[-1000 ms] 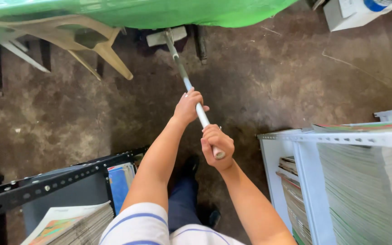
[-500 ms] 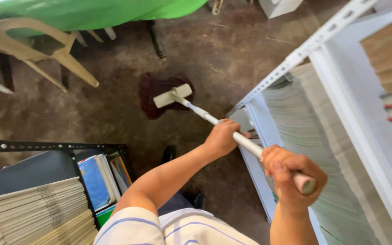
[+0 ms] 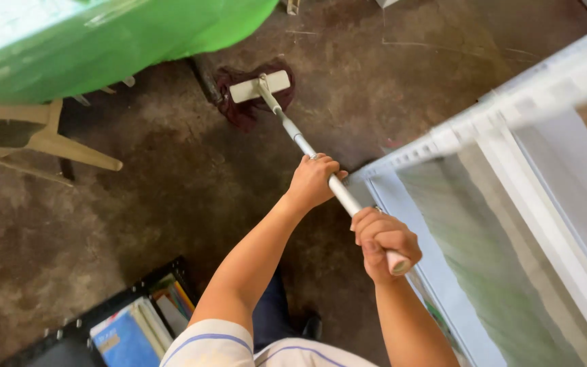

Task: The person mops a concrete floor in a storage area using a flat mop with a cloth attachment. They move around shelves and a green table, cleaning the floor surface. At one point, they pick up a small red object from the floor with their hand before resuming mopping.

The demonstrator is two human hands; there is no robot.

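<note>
Both my hands clenched on the mop handle (image 3: 307, 148)
Left hand (image 3: 312, 181) grips mid-handle, arm outstretched; right hand (image 3: 383, 236) wraps the handle's near end, elbow bent

Storeroom or print shop: white metal shelving (image 3: 511, 109) stacked with paper, bare concrete floor (image 3: 137, 204).

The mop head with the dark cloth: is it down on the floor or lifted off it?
Down. The mop head lies flat on its dark cloth, spread on the floor, the handle slanting up to both hands.
</note>
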